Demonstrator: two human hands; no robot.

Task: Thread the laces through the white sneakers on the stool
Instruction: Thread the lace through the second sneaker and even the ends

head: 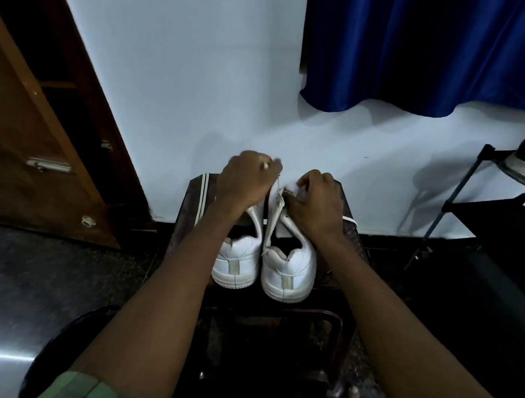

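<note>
- Two white sneakers stand side by side on a dark stool (350, 243), heels toward the camera, toes toward the white wall (171, 70).
- The left sneaker (236, 262) and the right sneaker (288, 274) sit just beside each other, nearly touching.
- The left hand (245, 180) is raised over the front of the shoes, fingers curled together and pinching something small and white, which looks like the end of a lace (276, 189); motion blur hides the detail.
- The right hand (317, 202) rests on the front of the right sneaker, fingers curled tight around the white lacing area.
- A loose white lace end (350, 220) lies on the stool to the right of that hand.
- A wooden door (29, 134) stands at the left, a blue curtain (441, 48) hangs above, and a black shoe rack (503, 213) stands at the right.
</note>
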